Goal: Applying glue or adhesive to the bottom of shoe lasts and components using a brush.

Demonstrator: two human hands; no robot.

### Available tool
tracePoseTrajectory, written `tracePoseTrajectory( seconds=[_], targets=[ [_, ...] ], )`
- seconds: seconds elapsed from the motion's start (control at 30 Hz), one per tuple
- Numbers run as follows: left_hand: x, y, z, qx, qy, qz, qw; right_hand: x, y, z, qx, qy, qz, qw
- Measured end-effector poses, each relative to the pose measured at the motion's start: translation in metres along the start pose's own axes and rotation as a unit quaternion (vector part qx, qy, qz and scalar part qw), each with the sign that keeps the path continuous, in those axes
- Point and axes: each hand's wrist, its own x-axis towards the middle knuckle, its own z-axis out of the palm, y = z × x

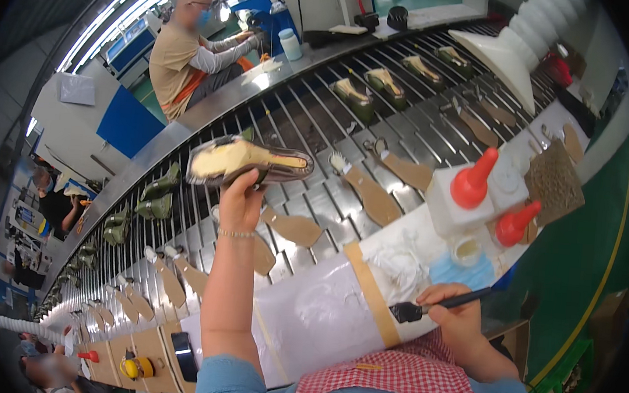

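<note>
My left hand (241,197) grips a shoe upper on a last (252,160), its cream underside turned up, raised over the slatted conveyor (311,237). In my right hand (455,318) is a brush (459,297) with a black handle and dark bristles, held above the near edge of the pale worktop (321,300). Beyond that hand lie a crumpled white cloth (401,264), a blue cloth-like piece (462,271) and a small open jar (466,250). Tan shoe soles (374,194) rest on the conveyor beyond the worktop.
White bottles with red nozzles (472,179) stand at right, near a rough brown block (554,182). More lasted uppers (386,86) sit on the far rack, green ones (158,197) at left. A white duct hood (502,60) hangs upper right. A co-worker (185,53) sits across the line.
</note>
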Motion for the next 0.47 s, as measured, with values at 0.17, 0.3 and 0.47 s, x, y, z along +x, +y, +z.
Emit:
tracePoseTrajectory(
  seconds=[0.17,0.3,0.47],
  targets=[
    [0.139,-0.053,-0.020,0.095,-0.011,-0.043,0.995,0.029,0.000,-0.016,0.013,0.016,0.013,1.000],
    [0.207,-0.097,-0.052,0.099,-0.014,-0.104,0.989,0.052,0.006,-0.021,0.020,0.055,0.042,0.997],
    [0.265,-0.133,-0.102,0.107,0.064,-0.092,0.988,0.082,0.024,-0.022,0.013,0.039,0.076,0.996]
  ],
)
